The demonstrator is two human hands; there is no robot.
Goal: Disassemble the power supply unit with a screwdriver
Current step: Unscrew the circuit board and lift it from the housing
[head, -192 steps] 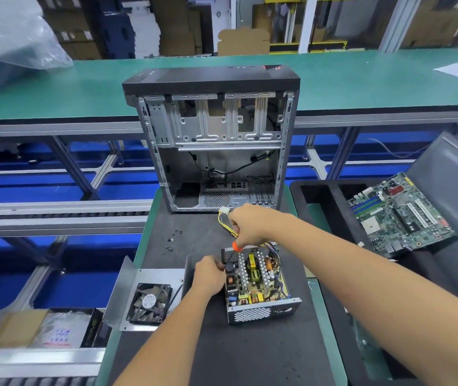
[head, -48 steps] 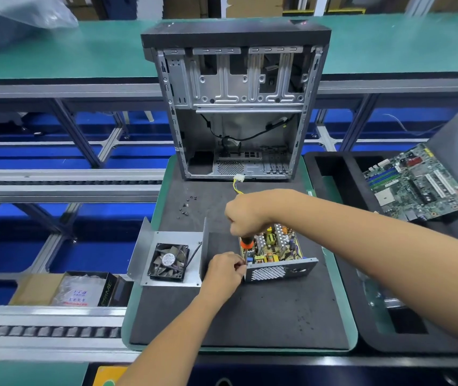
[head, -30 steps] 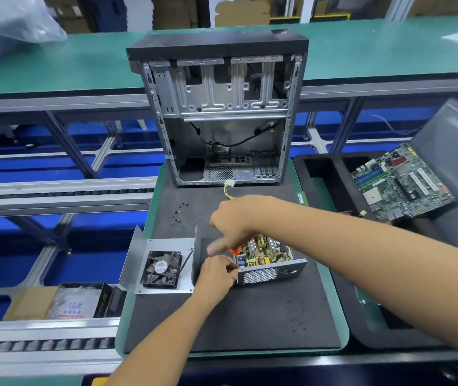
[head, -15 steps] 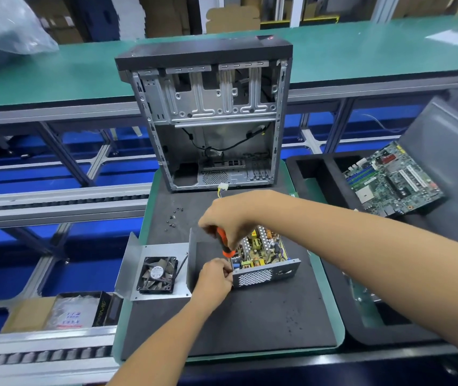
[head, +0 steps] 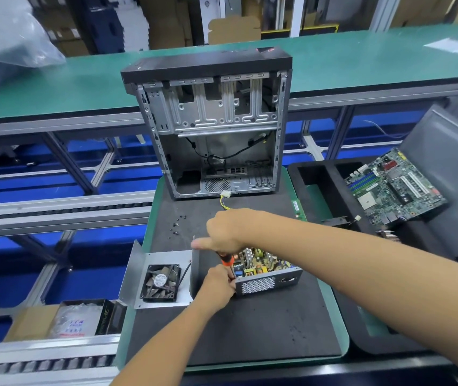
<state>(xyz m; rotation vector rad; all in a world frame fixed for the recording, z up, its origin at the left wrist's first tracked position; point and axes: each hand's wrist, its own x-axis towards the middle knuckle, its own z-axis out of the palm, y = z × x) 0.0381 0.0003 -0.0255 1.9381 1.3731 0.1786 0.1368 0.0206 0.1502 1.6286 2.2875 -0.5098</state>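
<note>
The power supply unit (head: pixel 264 277) is seen open on the black mat (head: pixel 250 330) on the bench, near the middle, with its board of parts showing. An orange-handled screwdriver (head: pixel 226 259) is held in the right hand (head: pixel 226 232), fingers curled round it and thumb stuck out toward 9 o'clock. The unit's left corner is pinched by the left hand (head: pixel 218 285). At 9 o'clock of the unit, a metal cover (head: pixel 164 259) with a black fan (head: pixel 161 282) is laid flat. At 12 o'clock an empty computer case (head: pixel 211 123) is stood up. Small screws (head: pixel 176 225) are scattered at 11 o'clock. A green motherboard (head: pixel 394 188) is seen at 2 o'clock.
</note>
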